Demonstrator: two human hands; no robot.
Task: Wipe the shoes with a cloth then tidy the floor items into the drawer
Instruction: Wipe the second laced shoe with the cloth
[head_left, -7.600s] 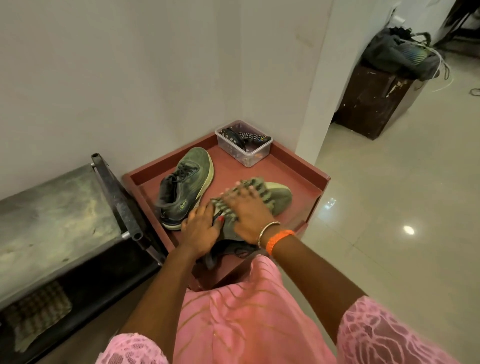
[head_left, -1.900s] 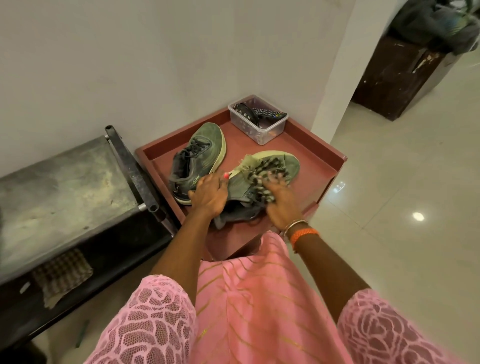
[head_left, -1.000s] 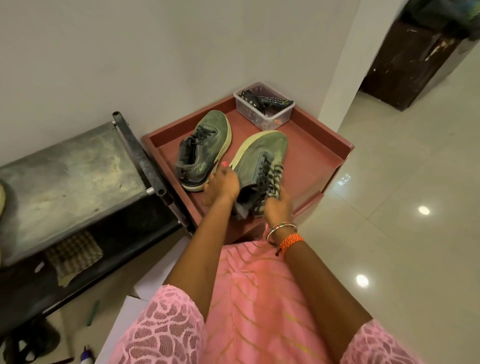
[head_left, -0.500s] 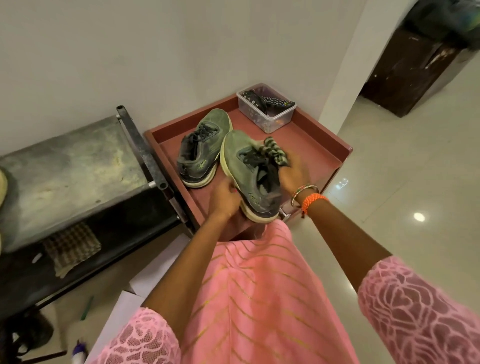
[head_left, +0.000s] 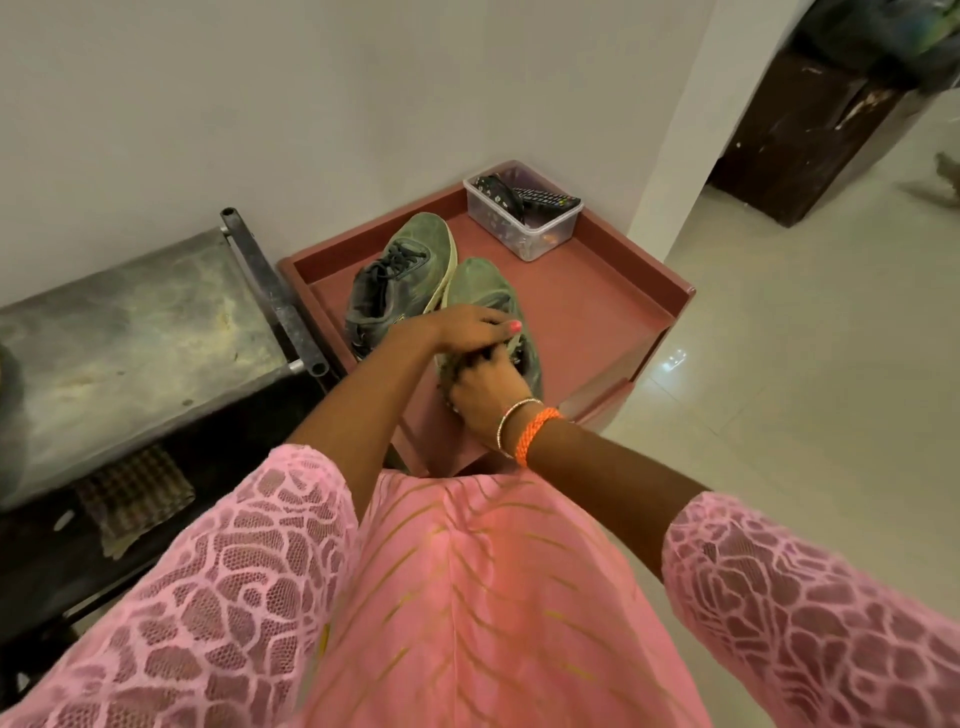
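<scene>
Two worn green shoes stand side by side on a red-brown tray top (head_left: 613, 312). The far shoe (head_left: 400, 275) lies untouched by the wall. The near shoe (head_left: 480, 288) points away from me; my left hand (head_left: 457, 327) reaches across its top and holds it, fingers curved over the laces. My right hand (head_left: 488, 397), with bangles at the wrist, grips a bunched grey-green cloth (head_left: 451, 370) against the shoe's heel. Most of the cloth is hidden under my hands.
A clear plastic box (head_left: 540, 236) with remote controls sits in the tray's far corner. A worn metal bench (head_left: 130, 338) stands on the left, a checked rag (head_left: 135, 493) on its lower shelf. A dark wooden cabinet (head_left: 789, 135) stands at the far right on pale tiled floor (head_left: 805, 389).
The near shoe has come down beside the other one, toe away from me. My left hand moved from its side onto its top; my right hand brought the cloth to the heel.
</scene>
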